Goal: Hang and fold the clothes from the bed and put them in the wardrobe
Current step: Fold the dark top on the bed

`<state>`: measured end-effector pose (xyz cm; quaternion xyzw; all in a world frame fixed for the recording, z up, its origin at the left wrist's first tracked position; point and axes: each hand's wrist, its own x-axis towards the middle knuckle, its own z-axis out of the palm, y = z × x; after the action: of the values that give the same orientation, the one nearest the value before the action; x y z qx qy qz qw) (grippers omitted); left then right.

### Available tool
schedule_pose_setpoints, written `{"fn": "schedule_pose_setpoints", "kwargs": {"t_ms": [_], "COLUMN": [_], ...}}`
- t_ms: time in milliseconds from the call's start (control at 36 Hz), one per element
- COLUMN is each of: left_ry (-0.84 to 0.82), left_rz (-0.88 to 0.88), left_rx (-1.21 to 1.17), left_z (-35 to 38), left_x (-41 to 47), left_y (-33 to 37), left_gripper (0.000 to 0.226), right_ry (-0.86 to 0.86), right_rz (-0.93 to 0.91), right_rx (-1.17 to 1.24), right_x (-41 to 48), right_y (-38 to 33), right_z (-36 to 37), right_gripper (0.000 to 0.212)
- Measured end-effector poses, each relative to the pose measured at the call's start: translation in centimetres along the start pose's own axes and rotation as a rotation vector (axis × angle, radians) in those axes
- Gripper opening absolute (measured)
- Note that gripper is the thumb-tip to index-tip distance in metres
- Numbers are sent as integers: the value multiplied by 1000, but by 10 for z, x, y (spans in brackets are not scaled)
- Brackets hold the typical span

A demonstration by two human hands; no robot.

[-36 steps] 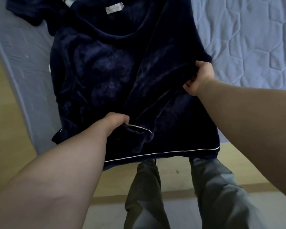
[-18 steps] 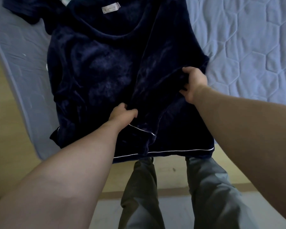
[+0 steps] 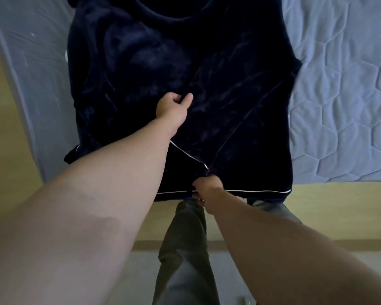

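In the head view, you are in the folding step: the navy top (image 3: 240,106) lies flat on the bed (image 3: 343,119), spread out ahead of both hands, with its neckline (image 3: 174,17) on the far side and its hem hanging over the mattress edge nearest you. Your left hand (image 3: 173,107) has its fingers curled and pinches a raised ridge of cloth in the middle of the body. Your right hand (image 3: 205,192), nearer you and slightly to the right of the left, grips the hem at the white piping (image 3: 262,191); its fingertips are tucked under the cloth, so you cannot see how deep the hold goes. A crease runs between the two hands, which looks like the line for a lengthwise fold. Next, I'd judge, you carry both pinches across together, keeping the cloth taut so the plush fabric doesn't slide or bunch, then lay the side panel flat over the rest.
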<state>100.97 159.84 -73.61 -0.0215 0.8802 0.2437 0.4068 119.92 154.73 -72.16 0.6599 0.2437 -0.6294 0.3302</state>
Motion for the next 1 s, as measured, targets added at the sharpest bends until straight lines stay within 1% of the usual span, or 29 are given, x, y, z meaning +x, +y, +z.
{"fn": "schedule_pose_setpoints", "kwargs": {"t_ms": [56, 111, 167, 222, 278, 333, 389, 444, 528, 583, 639, 694, 750, 778, 833, 889, 917, 944, 972, 1000], "left_ry": [10, -28, -85, -112, -139, -175, -182, -143, -52, 9, 76, 175, 325, 408, 582, 702, 710, 679, 610, 516], "left_rz": [-52, -76, -85, -95, -127, -153, -162, -162, -168, -150, -87, 10, 98, 127, 153, 92, 23, -58, -132, -196], "left_rx": [-8, 26, 59, 120, 190, 235, 255, 251, 190, 126, 119, 164, 218, 246, 354, 412, 396, 370, 353, 347], "left_z": [-8, -17, -27, -38, -48, -54, -58, -59, -58, -58, -63, -73, -90, -99, -122, -146, -158, -170, -180, -189], "left_x": [-6, -12, -21, -30, -39, -46, -49, -49, -54, -60, -66, -69, -67, -66, -62, -55, -49, -43, -36, -29], "left_y": [-11, -24, -37, -54, -74, -94, -113, -131, -149, -155, -154, -152, -151, -151, -152, -156, -159, -164, -170, -175], "left_gripper": [41, 48, 47, 41, 31, 22, 17, 16, 19, 20, 20, 18, 18, 21, 36, 54, 61, 67, 69, 66], "right_ry": [35, 33, -13, -48, -52, -16, 3, 8, 91, 150, 188, 153, 85, 54, 20, 16, 12, 8, 5, -4], "right_rz": [-39, -48, -16, 2, -5, -22, -12, 25, -14, -40, -45, -61, -70, -63, -58, -103, -152, -213, -283, -349], "right_rx": [44, 100, 175, 220, 203, 139, 87, 49, -123, -388, -699, -979, -1102, -1127, -1145, -1021, -955, -906, -864, -821], "right_x": [2, 1, -3, -7, -9, -7, -6, -5, 0, -1, -10, -18, -24, -27, -35, -38, -39, -39, -40, -42], "right_y": [4, 4, 6, 7, 7, 9, 12, 15, 16, 9, 0, -9, -18, -23, -34, -43, -49, -55, -61, -68], "right_z": [5, 4, 1, 1, 2, 5, 8, 13, 17, 21, 24, 29, 38, 44, 63, 84, 95, 106, 117, 127], "right_gripper": [33, 41, 49, 54, 53, 47, 30, 6, 6, 14, 23, 26, 26, 27, 29, 25, 24, 23, 21, 18]}}
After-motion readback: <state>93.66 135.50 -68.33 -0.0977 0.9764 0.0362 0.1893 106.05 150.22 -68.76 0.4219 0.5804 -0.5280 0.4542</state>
